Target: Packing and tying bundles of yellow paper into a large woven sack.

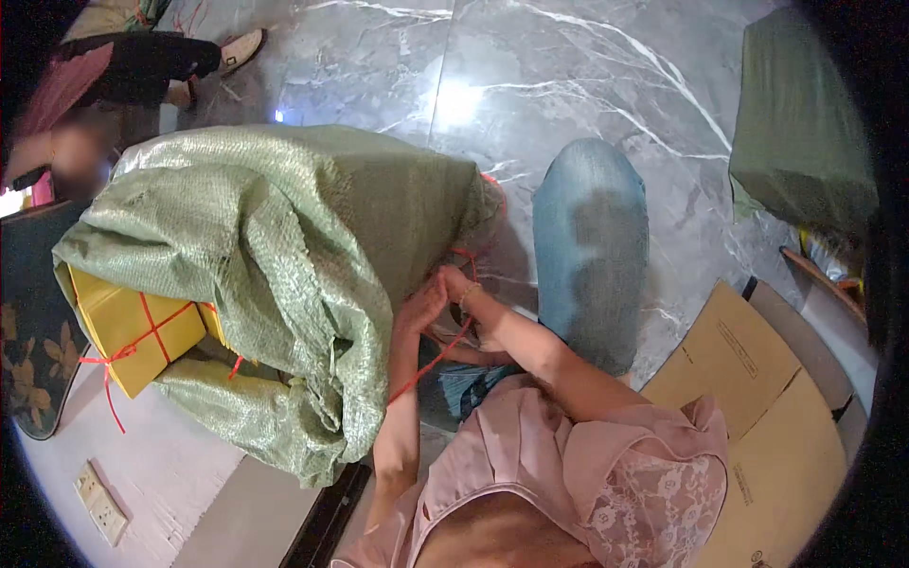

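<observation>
A large pale green woven sack (379, 199) lies on its side in front of me to the left. From its gaping left end shows a stack of yellow paper (142, 322) tied crosswise with red string. My left hand (423, 307) is closed against the sack's near right side, its fingertips partly hidden. Right beside it, my right hand (456, 282) is closed at the red string (440, 358), which loops past the wrist and trails down over my left forearm. What lies between the fingers is mostly covered.
My bent knee (592, 246) in blue jeans is right of the hands. Flattened cardboard (734, 379) lies at the lower right, a dark green sack (805, 123) beyond it. Another person (123, 76) sits at the upper left. A socket strip (100, 502) is at the lower left.
</observation>
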### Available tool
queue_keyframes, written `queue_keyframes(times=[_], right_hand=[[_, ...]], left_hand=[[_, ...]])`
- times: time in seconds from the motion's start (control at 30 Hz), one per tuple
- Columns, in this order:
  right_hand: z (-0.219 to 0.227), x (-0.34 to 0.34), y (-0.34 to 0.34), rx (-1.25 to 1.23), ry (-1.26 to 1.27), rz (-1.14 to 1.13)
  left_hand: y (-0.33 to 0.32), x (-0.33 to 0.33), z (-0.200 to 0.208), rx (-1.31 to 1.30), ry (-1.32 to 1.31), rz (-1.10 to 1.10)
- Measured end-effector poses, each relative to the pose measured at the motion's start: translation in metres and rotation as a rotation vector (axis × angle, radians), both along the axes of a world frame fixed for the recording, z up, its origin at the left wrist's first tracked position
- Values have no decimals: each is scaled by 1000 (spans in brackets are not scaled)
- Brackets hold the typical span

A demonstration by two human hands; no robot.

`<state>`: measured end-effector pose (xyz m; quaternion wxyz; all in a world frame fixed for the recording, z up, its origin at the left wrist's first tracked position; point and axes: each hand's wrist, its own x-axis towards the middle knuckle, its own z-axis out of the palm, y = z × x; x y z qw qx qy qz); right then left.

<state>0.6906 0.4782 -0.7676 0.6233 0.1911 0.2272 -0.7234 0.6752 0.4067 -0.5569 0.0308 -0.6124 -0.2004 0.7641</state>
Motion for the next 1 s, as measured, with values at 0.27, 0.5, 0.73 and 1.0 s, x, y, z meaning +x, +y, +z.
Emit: queue_keyframes(times=[0.27, 0.5, 0.73, 1.0], right_hand=[[-44, -2, -8, 109, -523, -424], [-17, 11, -48, 162, -580, -324], [45, -9, -34, 237, -541, -192], [117, -38, -11, 355, -352, 6]], left_hand=[[-3, 3, -33, 241, 206, 257], [-8, 32, -30, -55, 142, 74], [-16, 7, -4, -342, 110, -521], [-26, 17, -21, -246, 326, -514]])
